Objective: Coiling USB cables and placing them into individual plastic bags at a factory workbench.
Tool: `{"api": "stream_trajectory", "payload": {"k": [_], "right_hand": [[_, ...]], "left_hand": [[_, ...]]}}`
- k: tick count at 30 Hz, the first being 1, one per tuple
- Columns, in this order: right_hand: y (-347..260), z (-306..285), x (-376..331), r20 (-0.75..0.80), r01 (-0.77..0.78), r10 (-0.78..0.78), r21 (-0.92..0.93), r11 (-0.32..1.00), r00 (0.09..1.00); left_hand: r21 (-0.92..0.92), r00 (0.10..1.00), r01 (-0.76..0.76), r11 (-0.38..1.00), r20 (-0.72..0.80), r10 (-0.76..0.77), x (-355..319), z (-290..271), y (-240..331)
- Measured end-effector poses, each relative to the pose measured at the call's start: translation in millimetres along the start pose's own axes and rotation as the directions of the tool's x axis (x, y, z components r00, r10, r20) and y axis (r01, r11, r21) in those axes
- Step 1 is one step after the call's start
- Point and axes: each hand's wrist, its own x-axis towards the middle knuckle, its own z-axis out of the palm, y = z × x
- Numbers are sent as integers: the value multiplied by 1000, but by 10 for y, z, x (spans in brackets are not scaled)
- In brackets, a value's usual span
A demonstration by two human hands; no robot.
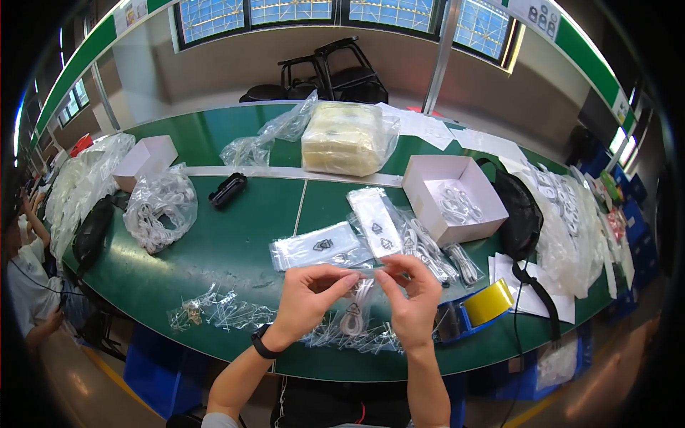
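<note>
Between my hands hangs a small clear plastic bag with a coiled white cable inside. My left hand pinches its top edge on one side, thumb against finger. On the other side my right hand pinches the same edge. Just beyond my fingers lie stacks of flat clear bags with dark printed marks, one of them an upright-lying stack. Beside these are several bagged white cables. Below my hands, many short wire ties lie scattered along the table's near edge.
An open white box with white cables stands right of centre. A tape dispenser with yellow tape sits at the near right. Farther back is a wrapped yellowish block. Leftward lie a black case and a bag of cables. A person sits far left.
</note>
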Motion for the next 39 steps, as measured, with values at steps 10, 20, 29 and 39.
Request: {"api": "stream_trajectory", "payload": {"k": [10, 20, 29, 39], "right_hand": [[-54, -130, 139, 292, 14, 65, -261, 965, 954], [-60, -727, 1020, -263, 144, -552, -797, 587, 792], [291, -333, 486, 81, 99, -79, -962, 255, 994], [555, -365, 457, 82, 77, 5, -956, 283, 997]], "left_hand": [[333, 975, -216, 918, 21, 222, 20, 35, 30], [257, 967, -232, 938, -41, 250, 33, -3, 95], [376, 956, -240, 895, -66, 284, 36, -32, 79], [388, 966, -144, 911, -144, 214, 51, -53, 56]]}}
